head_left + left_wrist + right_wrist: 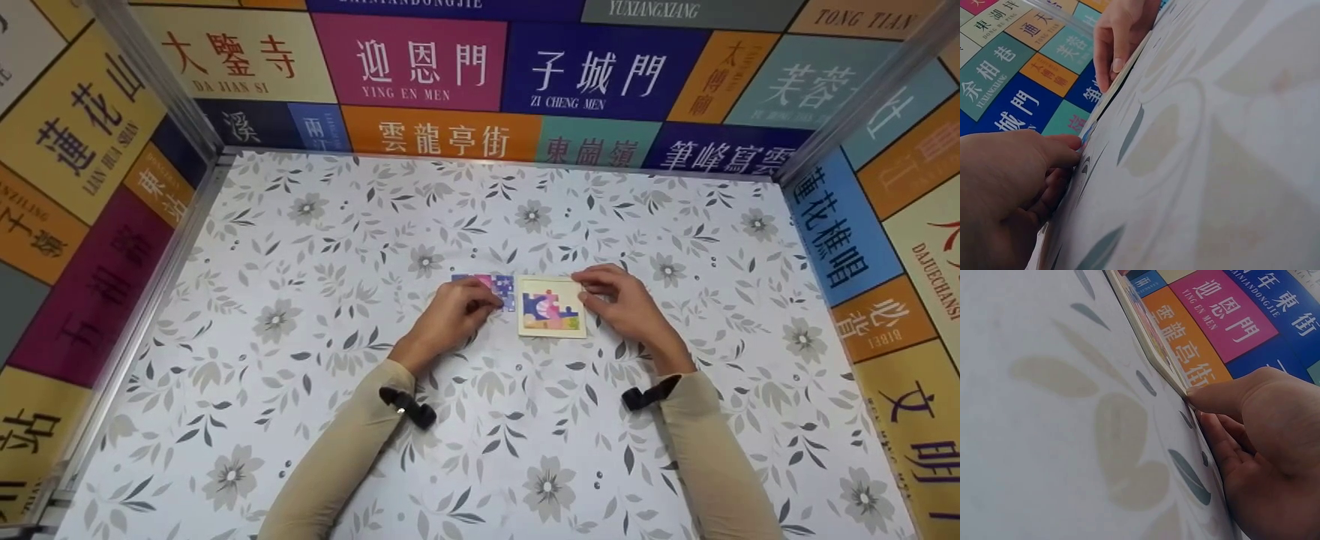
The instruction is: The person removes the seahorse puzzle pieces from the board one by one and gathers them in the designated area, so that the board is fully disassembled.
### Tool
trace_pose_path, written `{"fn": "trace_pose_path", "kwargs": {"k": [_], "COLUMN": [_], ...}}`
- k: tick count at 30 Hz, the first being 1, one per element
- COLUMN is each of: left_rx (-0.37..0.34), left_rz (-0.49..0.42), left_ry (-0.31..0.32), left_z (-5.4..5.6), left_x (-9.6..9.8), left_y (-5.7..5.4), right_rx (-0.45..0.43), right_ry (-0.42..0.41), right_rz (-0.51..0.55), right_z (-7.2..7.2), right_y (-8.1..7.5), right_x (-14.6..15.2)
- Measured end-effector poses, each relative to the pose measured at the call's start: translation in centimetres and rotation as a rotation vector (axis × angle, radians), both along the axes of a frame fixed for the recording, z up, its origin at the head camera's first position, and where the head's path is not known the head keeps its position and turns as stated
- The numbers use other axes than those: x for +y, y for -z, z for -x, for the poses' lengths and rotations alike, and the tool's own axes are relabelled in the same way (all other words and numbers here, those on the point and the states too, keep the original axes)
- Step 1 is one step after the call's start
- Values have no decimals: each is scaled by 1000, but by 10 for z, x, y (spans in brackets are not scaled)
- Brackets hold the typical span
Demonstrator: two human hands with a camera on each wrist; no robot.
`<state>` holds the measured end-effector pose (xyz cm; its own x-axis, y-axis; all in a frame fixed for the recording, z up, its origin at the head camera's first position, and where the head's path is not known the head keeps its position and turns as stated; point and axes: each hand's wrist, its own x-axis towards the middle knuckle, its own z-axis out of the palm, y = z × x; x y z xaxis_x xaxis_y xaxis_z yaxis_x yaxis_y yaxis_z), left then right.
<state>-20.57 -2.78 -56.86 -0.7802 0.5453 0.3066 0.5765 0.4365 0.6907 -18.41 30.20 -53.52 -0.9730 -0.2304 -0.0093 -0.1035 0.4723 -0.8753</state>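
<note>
A small square jigsaw puzzle board with a cream frame lies on the table, partly filled with blue, pink and yellow pieces. My right hand grips its right edge near the upper corner; in the right wrist view the thumb presses against the frame. Left of the board are loose purple and pink puzzle pieces. Over them is my left hand, its thumb and forefinger pinching a puzzle piece at the right end. The left wrist view shows just a sliver of blue at those fingertips. The hand covers part of the pieces.
The table has a white cloth with grey flowers and leaves. Upright panels with coloured blocks of lettering stand at the back and both sides. A dark strap with a small device sits on each wrist.
</note>
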Motion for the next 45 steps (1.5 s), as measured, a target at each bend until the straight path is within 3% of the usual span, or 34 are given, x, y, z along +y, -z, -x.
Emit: {"fn": "trace_pose_path", "kwargs": {"k": [11, 15, 20, 25, 35, 45], "left_rx": [-4, -19, 10, 27, -46, -102], "left_rz": [27, 26, -22, -31, -49, 44], "left_ry": [11, -30, -72, -33, 34, 33], "left_z": [0, -2, -5, -7, -3, 2], "left_x": [0, 2, 10, 26, 65, 80], "left_y": [-1, -3, -5, -8, -13, -10], "right_rx": [9, 14, 27, 31, 39, 47], "right_ry": [-4, -3, -13, 1, -1, 4], "right_rz": [6, 19, 38, 39, 27, 30], "right_z": [-1, -1, -1, -1, 0, 13], "right_y": [-2, -1, 0, 1, 3, 31], "right_x": [-1, -1, -2, -1, 0, 12]}}
